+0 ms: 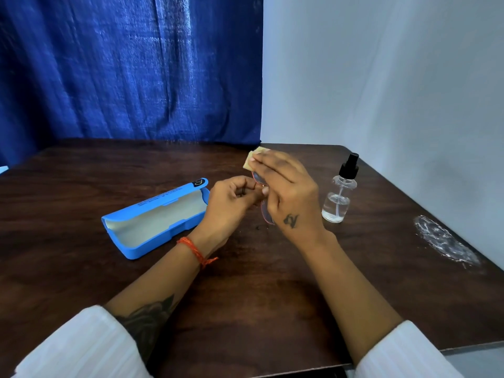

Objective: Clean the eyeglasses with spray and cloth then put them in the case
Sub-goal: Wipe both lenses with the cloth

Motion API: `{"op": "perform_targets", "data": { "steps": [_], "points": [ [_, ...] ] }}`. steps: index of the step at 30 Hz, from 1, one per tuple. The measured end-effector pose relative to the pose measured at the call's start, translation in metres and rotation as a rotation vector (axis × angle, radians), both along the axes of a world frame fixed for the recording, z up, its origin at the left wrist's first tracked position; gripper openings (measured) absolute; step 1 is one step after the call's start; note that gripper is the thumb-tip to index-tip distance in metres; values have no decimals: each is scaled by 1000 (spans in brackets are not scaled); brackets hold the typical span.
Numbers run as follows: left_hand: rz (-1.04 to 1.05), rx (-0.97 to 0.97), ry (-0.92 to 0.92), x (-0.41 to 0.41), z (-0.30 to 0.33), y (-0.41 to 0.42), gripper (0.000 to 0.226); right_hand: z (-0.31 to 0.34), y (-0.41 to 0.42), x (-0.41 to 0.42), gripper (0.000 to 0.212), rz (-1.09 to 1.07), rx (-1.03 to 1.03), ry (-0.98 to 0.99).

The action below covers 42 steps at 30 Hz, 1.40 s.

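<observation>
Eyeglasses (pixel 262 198) held; case (pixel 156 218) open, unfilled.

Left hand (pixel 231 199) curled, right hand (pixel 286 186) flat.

Open blue hard-shell glasses case (pixel 155 218) sits left on dark wooden table (pixel 272 296). Clear spray bottle with black pump (pixel 339 192) right. Pink-rimmed eyeglasses (pixel 265 211) between them, in both hands.

A plain staged recording corner, not a lived-in room, is suggested. A dark wood-grain table (pixel 272 296) is set into the corner; a blue curtain (pixel 131 69) is hung at 11 o'clock, a bare pale wall (pixel 381 77) at 1 o'clock. A white scuff (pixel 444 241) is seen at 3 o'clock.
</observation>
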<state>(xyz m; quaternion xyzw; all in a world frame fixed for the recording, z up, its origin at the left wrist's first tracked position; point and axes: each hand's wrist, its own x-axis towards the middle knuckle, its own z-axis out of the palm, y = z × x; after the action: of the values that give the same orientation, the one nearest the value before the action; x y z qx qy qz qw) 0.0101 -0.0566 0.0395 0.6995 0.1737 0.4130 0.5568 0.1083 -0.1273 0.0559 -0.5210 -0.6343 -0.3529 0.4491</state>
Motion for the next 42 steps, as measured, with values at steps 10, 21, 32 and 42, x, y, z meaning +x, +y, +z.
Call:
{"op": "perform_targets", "data": {
  "steps": [10, 21, 32, 42],
  "points": [
    [5, -37, 18, 0, 3, -2, 8, -5, -10, 13, 34, 92, 20, 73],
    [-7, 25, 43, -1, 2, -4, 12, -5, -7, 2, 40, -5, 12, 5],
    [1, -73, -23, -1, 4, 1, 9, 5, -11, 24, 39, 85, 95, 418],
    [1, -44, -25, -3, 5, 2, 10, 56, -8, 24, 36, 358, -379, 890]
  ]
}}
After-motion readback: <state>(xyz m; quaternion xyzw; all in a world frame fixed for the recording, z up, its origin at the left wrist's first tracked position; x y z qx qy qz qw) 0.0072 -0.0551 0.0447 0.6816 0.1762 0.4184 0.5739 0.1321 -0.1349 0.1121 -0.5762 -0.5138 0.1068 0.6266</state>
